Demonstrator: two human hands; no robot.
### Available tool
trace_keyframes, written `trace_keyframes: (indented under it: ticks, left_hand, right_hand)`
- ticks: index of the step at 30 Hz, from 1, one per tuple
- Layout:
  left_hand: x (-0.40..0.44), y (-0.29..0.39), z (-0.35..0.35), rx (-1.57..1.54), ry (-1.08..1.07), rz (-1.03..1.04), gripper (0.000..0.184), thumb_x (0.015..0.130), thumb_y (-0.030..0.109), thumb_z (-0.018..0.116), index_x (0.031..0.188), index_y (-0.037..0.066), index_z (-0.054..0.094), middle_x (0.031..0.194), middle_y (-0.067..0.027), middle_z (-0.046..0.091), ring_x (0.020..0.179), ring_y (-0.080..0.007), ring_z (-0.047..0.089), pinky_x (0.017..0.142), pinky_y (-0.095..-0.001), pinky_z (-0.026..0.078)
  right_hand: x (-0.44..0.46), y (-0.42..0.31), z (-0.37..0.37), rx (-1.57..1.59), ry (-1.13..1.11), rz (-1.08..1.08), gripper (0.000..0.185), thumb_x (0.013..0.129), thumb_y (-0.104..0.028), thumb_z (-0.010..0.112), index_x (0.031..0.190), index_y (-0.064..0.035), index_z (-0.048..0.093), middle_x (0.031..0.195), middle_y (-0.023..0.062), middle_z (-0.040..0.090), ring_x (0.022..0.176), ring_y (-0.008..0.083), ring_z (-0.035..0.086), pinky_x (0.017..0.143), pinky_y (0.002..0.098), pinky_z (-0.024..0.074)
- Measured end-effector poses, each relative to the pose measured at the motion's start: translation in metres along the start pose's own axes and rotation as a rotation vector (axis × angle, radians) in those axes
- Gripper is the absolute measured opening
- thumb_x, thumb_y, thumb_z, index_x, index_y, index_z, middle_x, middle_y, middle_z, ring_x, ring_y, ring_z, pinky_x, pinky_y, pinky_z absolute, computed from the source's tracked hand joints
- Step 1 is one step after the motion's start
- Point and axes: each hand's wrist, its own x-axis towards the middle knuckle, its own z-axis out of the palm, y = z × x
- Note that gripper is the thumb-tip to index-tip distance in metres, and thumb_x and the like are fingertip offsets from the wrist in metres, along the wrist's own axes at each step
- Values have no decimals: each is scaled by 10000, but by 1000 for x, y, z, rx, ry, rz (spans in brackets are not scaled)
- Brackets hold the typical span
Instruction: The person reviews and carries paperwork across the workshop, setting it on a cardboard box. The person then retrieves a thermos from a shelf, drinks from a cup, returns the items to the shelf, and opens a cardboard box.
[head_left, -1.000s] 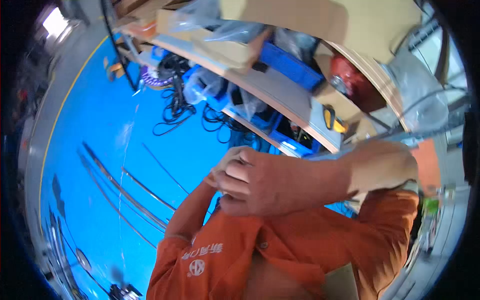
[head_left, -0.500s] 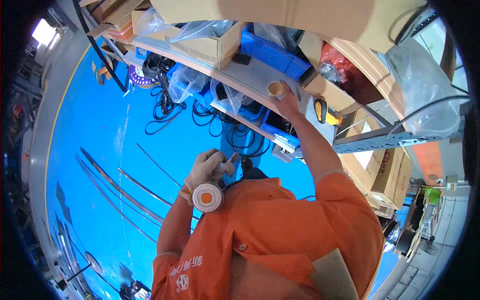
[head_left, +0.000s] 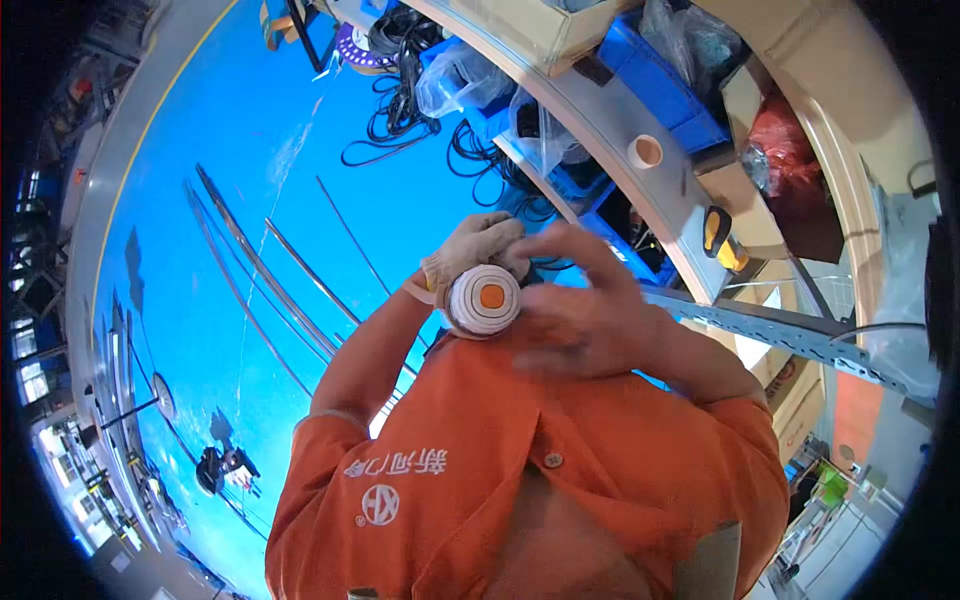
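My left hand point(head_left: 480, 245) wears a pale glove, its fingers curled together; anything inside them is hidden. A round white layered object with an orange centre point(head_left: 485, 302) sits at its wrist. Beside it, my bare right hand point(head_left: 595, 310) has its fingers apart, with blurred fingertips close to the glove and the round object. Nothing is visible in my right hand. On the shelf to the upper right stands a small tan ring-shaped roll or cup point(head_left: 645, 152).
A yellow and black tool point(head_left: 725, 240) lies on the shelf point(head_left: 620, 110), near a blue bin point(head_left: 665, 90) and red plastic point(head_left: 790, 145). Black cables point(head_left: 400, 100) hang or lie below. Long strips point(head_left: 270, 275) lie on the blue floor. A metal rail point(head_left: 770, 325) stands right.
My right hand has left the tan ring-shaped object on the shelf and come back beside my left hand. The view has shifted, placing the shelf farther right.
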Motion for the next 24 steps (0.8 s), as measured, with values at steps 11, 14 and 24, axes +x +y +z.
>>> trace_keyframes:
  ticks: [11,14,24]
  left_hand:
    - [-15,14,4,167,-82,-50,215,970,257,619,1083,77,647,980,-36,650,892,-130,598,823,-282,518]
    - [2,-19,-12,200,-84,90,193,960,234,621,1069,76,645,979,-36,648,893,-134,594,824,-283,514]
    - [-2,-41,-23,476,-16,529,106,927,146,633,1000,69,631,951,-35,626,876,-150,567,817,-282,497]
  right_hand:
    - [7,-21,44,220,14,350,330,814,-213,804,1077,-133,622,1275,131,559,995,324,557,836,423,470]
    - [8,-19,51,4,47,214,382,821,-192,812,1138,-125,610,1311,149,545,1018,323,569,844,418,483]
    - [-16,-8,74,63,134,151,573,784,-219,854,1251,-91,547,1322,155,550,1077,344,581,907,440,485]
